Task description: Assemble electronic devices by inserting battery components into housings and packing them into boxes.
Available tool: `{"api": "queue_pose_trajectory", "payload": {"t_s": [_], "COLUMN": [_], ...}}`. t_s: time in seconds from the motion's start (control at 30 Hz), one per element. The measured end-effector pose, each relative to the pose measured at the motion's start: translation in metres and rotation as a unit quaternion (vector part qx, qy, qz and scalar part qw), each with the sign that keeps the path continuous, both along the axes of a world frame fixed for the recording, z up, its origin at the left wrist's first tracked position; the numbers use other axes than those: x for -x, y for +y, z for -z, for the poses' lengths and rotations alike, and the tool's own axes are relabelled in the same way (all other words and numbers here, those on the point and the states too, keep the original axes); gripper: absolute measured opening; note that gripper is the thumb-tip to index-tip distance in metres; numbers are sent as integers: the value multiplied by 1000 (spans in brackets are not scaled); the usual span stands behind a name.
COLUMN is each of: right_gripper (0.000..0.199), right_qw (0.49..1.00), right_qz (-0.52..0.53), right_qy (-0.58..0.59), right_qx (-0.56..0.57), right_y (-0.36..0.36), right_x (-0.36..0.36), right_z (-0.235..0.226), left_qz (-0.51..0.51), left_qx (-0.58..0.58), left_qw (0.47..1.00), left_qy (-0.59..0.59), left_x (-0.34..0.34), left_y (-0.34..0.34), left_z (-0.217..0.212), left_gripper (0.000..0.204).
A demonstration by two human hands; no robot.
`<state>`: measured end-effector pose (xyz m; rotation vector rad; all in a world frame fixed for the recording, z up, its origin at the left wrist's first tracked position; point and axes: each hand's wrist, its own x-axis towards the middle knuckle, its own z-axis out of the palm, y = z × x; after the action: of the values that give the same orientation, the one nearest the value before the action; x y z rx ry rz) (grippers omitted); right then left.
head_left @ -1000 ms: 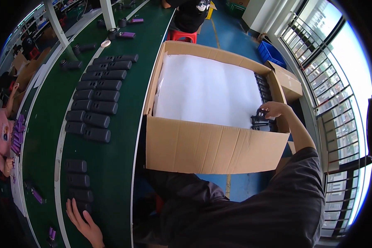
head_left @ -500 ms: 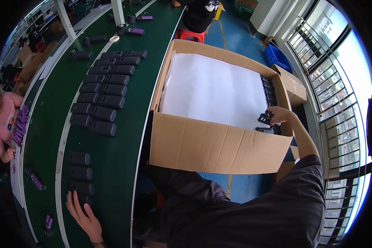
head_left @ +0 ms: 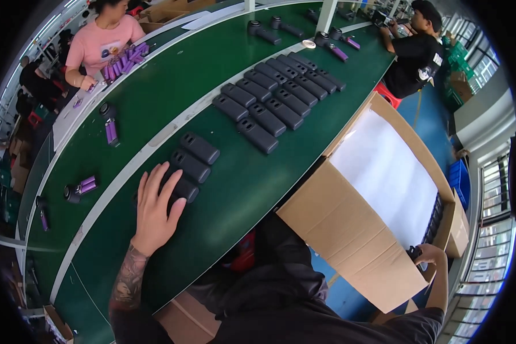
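- Head view, left side: my left hand [head_left: 155,209] lies palm down on the green desk [head_left: 223,189], its fingers spread apart and draped over a dark grey moulded casing [head_left: 180,188]. The hand covers that casing rather than clamping it; I judge it is resting flat so the piece can be slid or gathered up.
- That casing is the nearest of a short row of three [head_left: 192,163] lying side by side just beyond my fingertips, close to the desk's near edge and so within easy reach.
- Further along the desk, a longer double row of the same dark casings [head_left: 281,103] lies in neat pairs, well apart from my hand.
- Head view, right side: my right hand [head_left: 430,255] reaches over the far corner of an open cardboard box [head_left: 350,241] beside the desk. Its fingers are closed on a small dark piece [head_left: 414,252] right at the box's rim.
- A white sheet [head_left: 390,183] covers the inside of the box, probably as a liner between layers, and a line of dark pieces [head_left: 436,215] stands packed along the wall next to my right hand.
- Across the desk, a person in a pink top [head_left: 106,43] handles purple parts [head_left: 123,60]; another in black [head_left: 415,51] sits at the far end.
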<state>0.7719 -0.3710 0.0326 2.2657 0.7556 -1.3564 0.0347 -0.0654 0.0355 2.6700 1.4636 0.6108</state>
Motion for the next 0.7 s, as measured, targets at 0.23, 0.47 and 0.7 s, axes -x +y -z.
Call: {"api": "queue_pose_trajectory", "payload": {"t_s": [0.23, 0.47, 0.7], "right_gripper": [31, 48, 64], "right_qw": [979, 979, 839], "right_qz": [-4, -99, -180], "right_qy": [73, -7, 125], "right_qx": [188, -179, -498], "right_y": [27, 163, 311], "right_x": [-40, 61, 323], "right_z": [4, -53, -90], "left_qz": [63, 77, 93], "left_qx": [-17, 30, 75], "left_qw": [998, 996, 992], "left_qy": [26, 43, 37], "left_x": [-43, -27, 4], "left_y": [47, 57, 32], "left_z": [19, 25, 10], "left_gripper": [64, 64, 60]}}
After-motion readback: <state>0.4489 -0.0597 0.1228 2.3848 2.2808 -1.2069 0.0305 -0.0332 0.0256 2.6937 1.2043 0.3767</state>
